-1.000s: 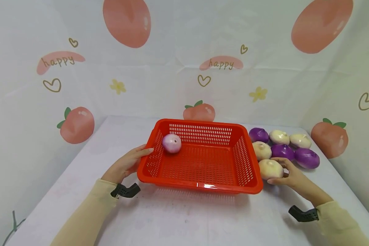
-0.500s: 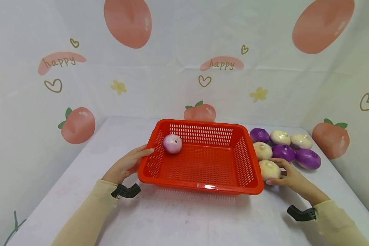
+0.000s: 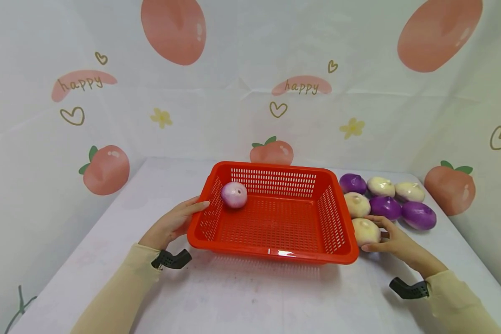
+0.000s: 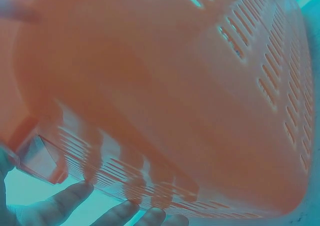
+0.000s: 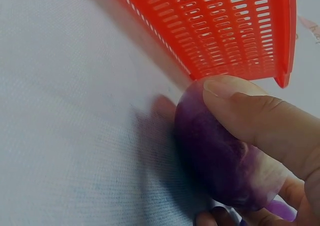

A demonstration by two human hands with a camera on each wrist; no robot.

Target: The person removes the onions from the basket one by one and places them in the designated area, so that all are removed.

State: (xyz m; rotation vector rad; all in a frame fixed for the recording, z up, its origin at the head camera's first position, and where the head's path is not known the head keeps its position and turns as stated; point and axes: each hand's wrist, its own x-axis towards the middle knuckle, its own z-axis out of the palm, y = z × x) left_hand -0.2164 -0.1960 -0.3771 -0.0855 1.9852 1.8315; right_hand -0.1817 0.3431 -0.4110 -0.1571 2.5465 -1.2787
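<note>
My left hand (image 3: pixel 172 223) holds the left side of a red plastic basket (image 3: pixel 271 254), thumb over the rim. In the left wrist view its fingertips (image 4: pixel 150 216) lie against the slotted outer wall. Inside the basket, at the back left, sits one pale purple-and-white turnip (image 3: pixel 234 195). On the right, my right hand (image 3: pixel 394 243) grips a cream-topped turnip (image 3: pixel 365 232) just outside the basket's right wall. The right wrist view shows the purple side of this turnip (image 5: pixel 210 141) low over the table, with the thumb across it.
Beyond the right hand, several more turnips are grouped at the table's right, including a purple turnip (image 3: pixel 419 215) and a cream turnip (image 3: pixel 381 187). A white printed cloth (image 3: pixel 217 120) stands behind and beside the white-covered table (image 3: pixel 234 306).
My right hand and its turnip have shifted slightly left, closer to the basket, mostly in the first half second. The left hand and basket stay in place.
</note>
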